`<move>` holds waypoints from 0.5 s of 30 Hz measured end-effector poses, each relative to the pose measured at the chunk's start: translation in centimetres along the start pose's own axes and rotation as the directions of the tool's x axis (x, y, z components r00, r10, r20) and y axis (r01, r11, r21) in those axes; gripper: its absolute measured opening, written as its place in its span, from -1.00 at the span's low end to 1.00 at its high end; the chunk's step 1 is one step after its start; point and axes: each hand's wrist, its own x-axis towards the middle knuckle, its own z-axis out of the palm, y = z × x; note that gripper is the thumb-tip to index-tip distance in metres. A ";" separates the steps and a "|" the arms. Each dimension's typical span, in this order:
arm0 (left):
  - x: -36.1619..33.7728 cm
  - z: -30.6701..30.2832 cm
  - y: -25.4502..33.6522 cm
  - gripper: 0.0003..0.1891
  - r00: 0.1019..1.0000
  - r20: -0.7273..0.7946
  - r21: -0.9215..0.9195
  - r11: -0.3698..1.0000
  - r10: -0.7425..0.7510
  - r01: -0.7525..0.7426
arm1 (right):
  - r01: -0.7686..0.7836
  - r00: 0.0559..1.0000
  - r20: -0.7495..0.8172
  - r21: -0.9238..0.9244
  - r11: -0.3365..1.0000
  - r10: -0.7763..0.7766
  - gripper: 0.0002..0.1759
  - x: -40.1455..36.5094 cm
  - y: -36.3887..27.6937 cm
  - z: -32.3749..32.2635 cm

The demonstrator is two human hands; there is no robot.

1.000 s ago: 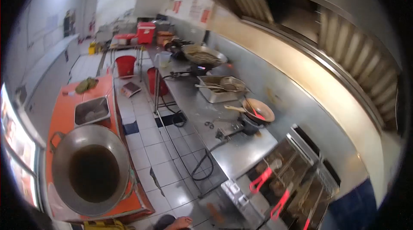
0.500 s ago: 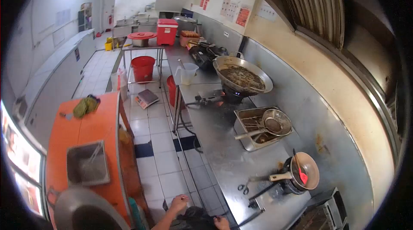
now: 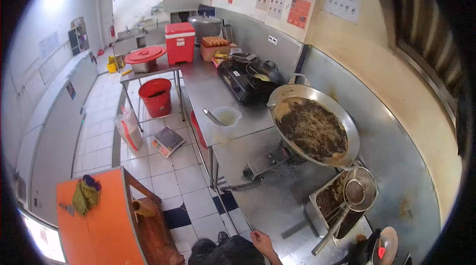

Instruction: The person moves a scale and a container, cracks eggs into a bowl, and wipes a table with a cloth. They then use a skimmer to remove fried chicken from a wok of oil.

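My right hand [image 3: 261, 242] is at the bottom centre, by the front edge of the steel counter [image 3: 258, 210]. Its fingers are curled in, and nothing shows in them. I cannot see my left hand. Up and to the right, a large wok [image 3: 354, 133] holds dark, foamy oil over a burner. Below the wok, a strainer [image 3: 364, 185] and a long-handled ladle [image 3: 329, 233] rest across a steel tray [image 3: 313, 210]. A light pan [image 3: 390, 242] with a red-tipped brush [image 3: 381, 252] sits at the lower right.
An orange table [image 3: 99, 235] with a green cloth [image 3: 84, 198] is at the left. A scale [image 3: 168, 138] and a white bag [image 3: 129, 129] are on the tiled floor. Further off are a plastic jug [image 3: 227, 119], a black stove [image 3: 240, 84], a red bucket [image 3: 156, 99] and a red cooler [image 3: 179, 44].
The view has shifted forward along the counter, so the wok looks larger. The orange table's sink has left the view, as has my left hand. My right hand is further into view.
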 end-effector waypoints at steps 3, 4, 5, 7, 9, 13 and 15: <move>3.9 -2.9 2.0 -0.67 0.995 0.026 -0.004 0.995 -0.095 0.095 | -0.033 0.999 0.034 0.023 0.999 0.032 -0.74 6.9 -2.7 0.1; 5.4 -3.5 3.1 -0.67 0.993 0.041 -0.001 0.993 -0.115 0.115 | -0.086 0.995 0.057 0.071 0.994 0.082 -0.73 9.1 -3.6 0.6; 6.9 -4.5 4.0 -0.66 0.988 0.057 -0.001 0.989 -0.145 0.145 | -0.103 0.994 0.054 0.069 0.992 0.099 -0.73 10.9 -4.7 0.8; 11.0 -5.9 6.4 -0.65 0.983 0.091 0.029 0.987 -0.162 0.160 | -0.175 0.983 0.037 -0.077 0.981 0.178 -0.74 13.5 -6.1 0.5; 15.7 -7.6 9.5 -0.63 0.980 0.125 0.081 0.986 -0.158 0.148 | -0.235 0.971 0.009 -0.128 0.963 0.238 -0.77 14.7 -5.5 1.1; 26.4 -12.6 17.1 -0.60 0.987 0.155 0.330 0.944 -0.028 -0.025 | -0.577 0.815 -0.053 -0.162 0.800 0.577 -0.81 15.1 -9.1 2.5; 31.8 -15.0 22.4 -0.58 0.983 0.158 0.437 0.886 0.094 -0.155 | -0.657 0.754 -0.099 -0.125 0.743 0.650 -0.75 15.4 -10.5 3.8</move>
